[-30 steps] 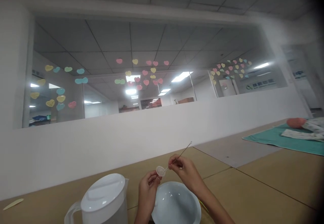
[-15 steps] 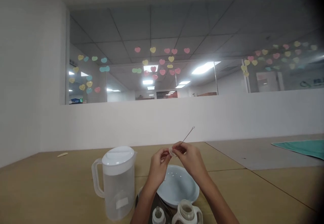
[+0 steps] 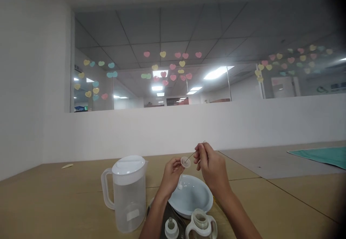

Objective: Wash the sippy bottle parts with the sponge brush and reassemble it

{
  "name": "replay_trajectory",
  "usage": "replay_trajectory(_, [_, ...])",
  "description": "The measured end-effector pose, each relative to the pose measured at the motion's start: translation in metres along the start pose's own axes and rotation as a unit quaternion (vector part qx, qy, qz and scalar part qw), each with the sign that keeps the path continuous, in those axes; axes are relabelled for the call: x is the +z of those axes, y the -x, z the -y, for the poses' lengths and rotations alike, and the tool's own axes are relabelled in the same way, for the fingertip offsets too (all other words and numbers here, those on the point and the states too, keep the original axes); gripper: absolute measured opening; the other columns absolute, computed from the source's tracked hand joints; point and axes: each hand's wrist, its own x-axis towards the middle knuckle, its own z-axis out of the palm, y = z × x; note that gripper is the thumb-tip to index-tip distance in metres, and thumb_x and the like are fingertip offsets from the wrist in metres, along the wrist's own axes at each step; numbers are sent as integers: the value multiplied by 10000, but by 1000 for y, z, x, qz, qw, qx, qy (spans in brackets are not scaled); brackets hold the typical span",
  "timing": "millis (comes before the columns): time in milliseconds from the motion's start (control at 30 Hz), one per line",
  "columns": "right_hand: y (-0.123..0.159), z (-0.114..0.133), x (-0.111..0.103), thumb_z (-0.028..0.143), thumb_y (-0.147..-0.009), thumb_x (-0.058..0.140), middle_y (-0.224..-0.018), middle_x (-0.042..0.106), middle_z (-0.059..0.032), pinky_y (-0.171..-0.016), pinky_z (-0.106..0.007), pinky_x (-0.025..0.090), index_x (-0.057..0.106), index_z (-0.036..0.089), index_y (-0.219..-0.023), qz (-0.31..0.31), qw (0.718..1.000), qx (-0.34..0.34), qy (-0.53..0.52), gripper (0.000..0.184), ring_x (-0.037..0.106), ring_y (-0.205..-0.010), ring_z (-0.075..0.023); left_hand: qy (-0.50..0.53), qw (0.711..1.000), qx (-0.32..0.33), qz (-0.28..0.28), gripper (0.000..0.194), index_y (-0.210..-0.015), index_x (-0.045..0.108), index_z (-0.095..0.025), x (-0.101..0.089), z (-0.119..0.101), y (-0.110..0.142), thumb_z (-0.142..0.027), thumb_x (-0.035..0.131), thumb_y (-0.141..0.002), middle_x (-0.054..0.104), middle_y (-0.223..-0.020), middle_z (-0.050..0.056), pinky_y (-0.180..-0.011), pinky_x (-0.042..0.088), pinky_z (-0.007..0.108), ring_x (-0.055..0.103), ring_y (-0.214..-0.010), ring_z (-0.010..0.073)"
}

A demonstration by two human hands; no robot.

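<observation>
My left hand (image 3: 172, 176) is closed, pinching a small round translucent piece (image 3: 185, 162) above the bowl. Below it hangs a short whitish tube with a rounded end (image 3: 180, 185), seemingly part of the same piece. My right hand (image 3: 212, 163) is closed around the looped end of a thin wire straw brush (image 3: 192, 155). The wire runs into the middle of the round piece; any bristles are hidden. Under both hands sits a pale blue bowl (image 3: 193, 195). Closer to me stand an open bottle with two handles (image 3: 201, 224) and a white bottle top with a teat (image 3: 171, 228).
A lidded clear pitcher (image 3: 129, 199) stands left of my left forearm. Beneath the teat top lies a dark tray (image 3: 177, 215). A green cloth (image 3: 321, 156) is at the far right, and a white wall (image 3: 162, 131) with a window rises behind the table (image 3: 67, 199).
My right hand has moved away from the round piece and up to the brush's looped end. The round piece now faces me, with its tube hanging below my left hand.
</observation>
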Motion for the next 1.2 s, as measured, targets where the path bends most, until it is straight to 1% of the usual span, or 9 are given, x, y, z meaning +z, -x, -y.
replay_trajectory(167, [3, -10, 21, 460, -925, 221, -579, 551, -4, -491, -223, 306, 455, 210, -707, 14, 992, -51, 113, 406, 502, -489, -114, 67, 998, -12, 17, 285, -879, 597, -139, 11, -8, 2, -378, 649, -733, 676, -895, 79, -824, 420, 291, 607, -863, 179])
replay_trajectory(300, [2, -31, 33, 390, -926, 220, -603, 573, -21, -495, -238, 250, 473, 210, -672, 32, 975, -49, 217, 401, 499, -516, -122, 67, 998, -12, 12, 312, -833, 596, -142, 17, -5, 2, -419, 667, -708, 675, -857, 74, -771, 438, 273, 612, -822, 175])
replay_trajectory(433, [-3, -34, 23, 387, -909, 270, -634, 607, -24, -528, -229, 286, 526, 198, -663, 40, 982, -37, 182, 402, 520, -555, -121, 58, 998, -9, -9, 362, -896, 637, -135, 17, -3, 1, -425, 688, -686, 674, -846, 82, -770, 450, 278, 606, -816, 176])
replay_trajectory(567, [1, -2, -2, 401, -892, 353, -572, 571, -5, -519, -220, 308, 585, 176, -670, -56, 992, -68, 95, 392, 466, -499, -99, 42, 999, 10, 22, 401, -963, 679, -136, 17, -20, 4, -461, 642, -731, 683, -912, 86, -844, 434, 314, 589, -877, 190])
replay_trajectory(667, [13, 29, -21, 363, -881, 421, -553, 540, 10, -489, -216, 298, 591, 171, -669, -135, 982, -107, 76, 333, 418, -469, -84, 25, 998, 32, 48, 399, -934, 705, -150, 19, -40, 8, -485, 641, -728, 685, -911, 75, -858, 425, 327, 581, -892, 199])
replay_trajectory(767, [25, 49, -36, 325, -880, 451, -519, 487, 28, -458, -217, 276, 588, 175, -658, -199, 969, -123, 81, 301, 368, -438, -72, 8, 997, 38, 61, 416, -871, 727, -155, 23, -57, 13, -522, 666, -686, 676, -824, 64, -829, 428, 323, 573, -871, 203])
replay_trajectory(900, [33, 59, -46, 281, -877, 471, -482, 419, 44, -442, -218, 268, 579, 179, -641, -247, 954, -137, 102, 279, 328, -419, -66, -9, 997, 40, 70, 395, -764, 745, -155, 25, -72, 18, -530, 693, -648, 615, -635, 36, -748, 435, 301, 549, -737, 169])
replay_trajectory(1033, [40, 69, -47, 267, -883, 470, -462, 392, 52, -439, -218, 270, 599, 181, -666, -287, 940, -141, 116, 266, 332, -416, -63, -10, 994, 67, 82, 394, -785, 751, -164, 22, -74, 19, -526, 706, -636, 599, -633, 39, -655, 422, 262, 501, -664, 132])
replay_trajectory(1200, [50, 75, -44, 195, -859, 509, -488, 462, 48, -472, -211, 302, 603, 180, -679, -321, 927, -163, 109, 204, 401, -449, -59, 44, 993, 62, 95, 392, -764, 754, -171, 18, -65, 17, -512, 756, -573, 560, -671, 45, -561, 398, 231, 476, -652, 119])
